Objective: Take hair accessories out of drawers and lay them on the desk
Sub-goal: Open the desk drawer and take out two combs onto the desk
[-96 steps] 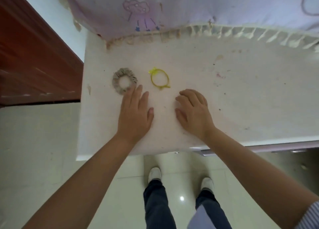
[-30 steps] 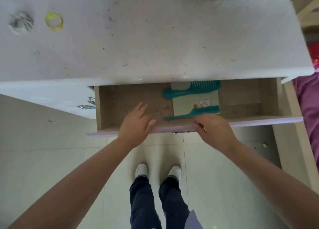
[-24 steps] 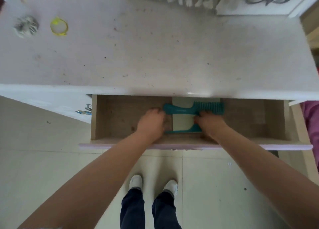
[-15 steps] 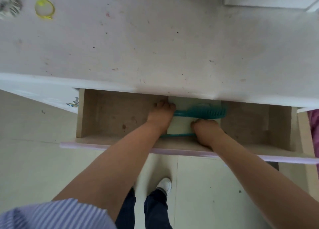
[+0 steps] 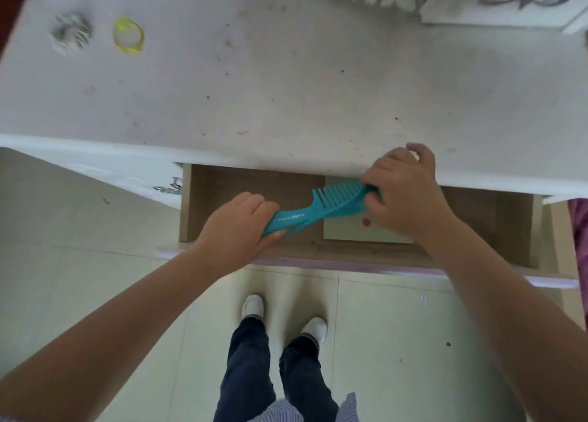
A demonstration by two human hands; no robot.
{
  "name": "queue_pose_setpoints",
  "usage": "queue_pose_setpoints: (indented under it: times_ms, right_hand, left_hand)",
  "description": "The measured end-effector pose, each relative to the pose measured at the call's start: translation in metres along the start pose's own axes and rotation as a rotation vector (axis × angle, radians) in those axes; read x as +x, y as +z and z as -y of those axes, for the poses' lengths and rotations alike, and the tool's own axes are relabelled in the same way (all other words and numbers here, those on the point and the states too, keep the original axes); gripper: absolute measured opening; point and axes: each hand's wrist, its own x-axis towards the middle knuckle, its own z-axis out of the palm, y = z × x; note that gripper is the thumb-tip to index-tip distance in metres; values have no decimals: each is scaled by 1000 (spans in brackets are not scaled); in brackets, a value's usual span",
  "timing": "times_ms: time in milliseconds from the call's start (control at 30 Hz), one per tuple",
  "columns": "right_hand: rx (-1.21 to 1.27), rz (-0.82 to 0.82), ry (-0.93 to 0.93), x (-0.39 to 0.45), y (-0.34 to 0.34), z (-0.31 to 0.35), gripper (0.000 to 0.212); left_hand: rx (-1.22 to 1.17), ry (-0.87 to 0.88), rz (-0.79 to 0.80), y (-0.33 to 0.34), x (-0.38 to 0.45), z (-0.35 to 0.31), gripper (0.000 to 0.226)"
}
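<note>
While the drawer (image 5: pixel 350 253) stands pulled out beneath the white counter (image 5: pixel 286 81), both hands hold teal combs above it. The left hand (image 5: pixel 237 230) has its fingers (image 5: pixel 254 202) wrapped tight round the handle end, and the right hand (image 5: pixel 405 194) has its fingers pinched on the toothed end, its knuckles close under the counter's front edge. A wide-toothed teal comb (image 5: pixel 331 203) is plain to see, slanting up from lower left to upper right with its teeth pointing toward the counter; a second teal handle (image 5: pixel 294 229) pokes out just beneath it at the left hand, though how much of that one there is, I cannot tell. Under the combs, on the drawer floor, lies a pale card (image 5: pixel 356 230) with a red dot, partly covered by the right hand. Far off on the counter's left corner rest a grey scrunchie (image 5: pixel 70 36) and a yellow hair tie (image 5: pixel 128 34), just beside each other and well apart from the hands. The counter's overhang hides the back of the drawer. Below, the person's dark trousers and white shoes (image 5: pixel 253 307) stand on a pale tiled floor (image 5: pixel 95 294).
</note>
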Motion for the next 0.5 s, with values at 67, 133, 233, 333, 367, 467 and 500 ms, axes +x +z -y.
queue_pose_setpoints:
  times_ms: [67,133,233,333,367,467,500]
  right_hand:
    - [-15,-109,-39,17,-7,11,31]
    - [-70,-167,-71,34,-15,19,31]
    - [-157,-167,-78,56,-18,32,17]
    - [-245,-77,-133,85,-7,51,10]
    - [-276,-6,-164,96,-4,60,10]
    - [-408,148,-271,136,11,75,15]
    - [-457,164,-291,148,15,79,14]
  left_hand:
    - [6,0,-24,-14,-11,9,40]
    - [-28,-66,-86,-27,-21,23,44]
    - [-20,-255,-133,-39,-24,48,48]
    - [0,-524,-130,-42,-4,69,33]
    - [7,-597,-134,-41,5,76,29]
    - [24,-718,-145,-34,33,98,26]
    - [16,-747,-148,-31,42,105,26]
